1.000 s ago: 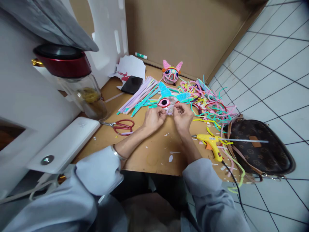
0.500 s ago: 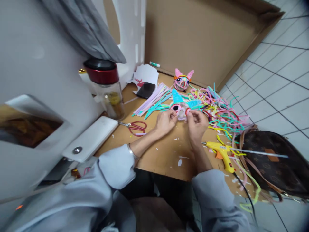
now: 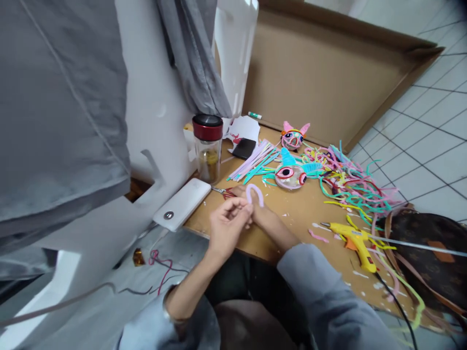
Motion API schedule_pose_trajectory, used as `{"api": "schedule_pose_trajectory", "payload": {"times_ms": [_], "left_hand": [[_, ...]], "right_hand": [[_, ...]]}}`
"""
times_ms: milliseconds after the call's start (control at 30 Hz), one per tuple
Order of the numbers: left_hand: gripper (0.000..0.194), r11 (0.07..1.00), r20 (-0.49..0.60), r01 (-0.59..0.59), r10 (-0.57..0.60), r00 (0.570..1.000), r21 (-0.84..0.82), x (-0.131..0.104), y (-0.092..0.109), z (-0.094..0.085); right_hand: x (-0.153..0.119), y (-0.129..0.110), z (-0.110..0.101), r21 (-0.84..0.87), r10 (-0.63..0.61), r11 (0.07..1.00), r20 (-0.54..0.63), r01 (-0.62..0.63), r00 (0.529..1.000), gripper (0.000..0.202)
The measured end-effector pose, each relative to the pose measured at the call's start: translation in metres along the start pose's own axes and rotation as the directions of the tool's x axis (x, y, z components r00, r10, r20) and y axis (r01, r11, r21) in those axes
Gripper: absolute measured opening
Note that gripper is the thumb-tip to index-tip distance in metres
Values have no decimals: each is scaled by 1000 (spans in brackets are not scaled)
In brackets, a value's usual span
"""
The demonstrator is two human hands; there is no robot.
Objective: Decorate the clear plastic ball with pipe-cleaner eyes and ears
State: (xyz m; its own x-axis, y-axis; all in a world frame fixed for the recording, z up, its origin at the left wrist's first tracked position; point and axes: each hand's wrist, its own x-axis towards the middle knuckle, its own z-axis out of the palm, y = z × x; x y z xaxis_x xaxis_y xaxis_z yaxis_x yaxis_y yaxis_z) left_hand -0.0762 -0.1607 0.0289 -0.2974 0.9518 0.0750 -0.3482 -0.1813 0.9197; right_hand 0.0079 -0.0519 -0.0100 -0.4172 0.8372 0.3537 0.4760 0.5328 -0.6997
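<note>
My left hand (image 3: 229,224) pinches a lilac pipe cleaner (image 3: 260,194) bent into an open arc. Behind it my right hand (image 3: 258,210) reaches across to the red-handled scissors (image 3: 228,194); its fingers are at the handles but partly hidden, so whether they grip is unclear. Beyond both hands a clear round ornament (image 3: 288,183) stands on the table, with turquoise pipe-cleaner ears and red-rimmed eyes. A similar ornament with pink ears (image 3: 292,139) sits farther back.
Straight pipe cleaners (image 3: 251,163) lie left of the ornaments, a tangled pile (image 3: 350,177) to the right. A yellow glue gun (image 3: 359,238) rests near a brown handbag (image 3: 430,257). On the left are a glass bottle (image 3: 208,158), a white power bank (image 3: 184,203) and a black flat item (image 3: 244,148).
Both hands have left the turquoise-eared ornament and come left and nearer. A bent lilac pipe cleaner now shows in my left hand; my right hand has moved to the scissors. The view has shifted left.
</note>
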Motion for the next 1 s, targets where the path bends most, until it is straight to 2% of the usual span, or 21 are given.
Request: {"api": "schedule_pose_trajectory", "payload": {"times_ms": [33,133,200,233,300,333,400,467,533,633,767,1000], "left_hand": [[26,1000,-32,21,-22,999,-6,1,0,-8],[26,999,-75,50,-51,996,-20,6,2,-25],[26,999,-74,45,-47,996,-22,9,4,-30],[26,999,-74,43,-44,996,-22,11,4,-31],[26,999,-79,48,-50,996,-24,12,5,-31],[26,998,-84,55,-57,995,-27,13,4,-31],[26,996,-90,81,-83,992,-33,14,3,-29],[26,993,-84,115,-118,989,-39,16,2,-25],[27,989,-61,143,-145,988,-43,18,1,-19],[28,984,10,174,-174,985,-27,19,-2,-6],[26,977,151,200,-208,966,68,16,-8,9],[23,955,259,215,-264,929,202,11,-13,21]], "right_hand": [[5,-6,5,-55,-34,998,101,40,994,31],[13,-21,6,-236,-27,968,233,83,972,15],[11,-26,-3,-361,25,929,268,77,963,4],[8,-25,-9,-408,44,910,272,74,961,7],[-2,-17,-25,-435,45,899,204,49,978,20],[-9,-11,-35,-395,43,918,144,17,989,28],[-27,4,-54,-194,88,978,41,-78,995,37],[-46,14,-74,102,180,977,60,-185,982,39],[-65,15,-90,270,247,925,109,-268,963,41],[-86,2,-107,264,246,928,103,-265,964,44],[-98,-15,-113,253,237,931,126,-262,963,43],[-107,-9,-110,484,351,788,153,-380,924,46]]}}
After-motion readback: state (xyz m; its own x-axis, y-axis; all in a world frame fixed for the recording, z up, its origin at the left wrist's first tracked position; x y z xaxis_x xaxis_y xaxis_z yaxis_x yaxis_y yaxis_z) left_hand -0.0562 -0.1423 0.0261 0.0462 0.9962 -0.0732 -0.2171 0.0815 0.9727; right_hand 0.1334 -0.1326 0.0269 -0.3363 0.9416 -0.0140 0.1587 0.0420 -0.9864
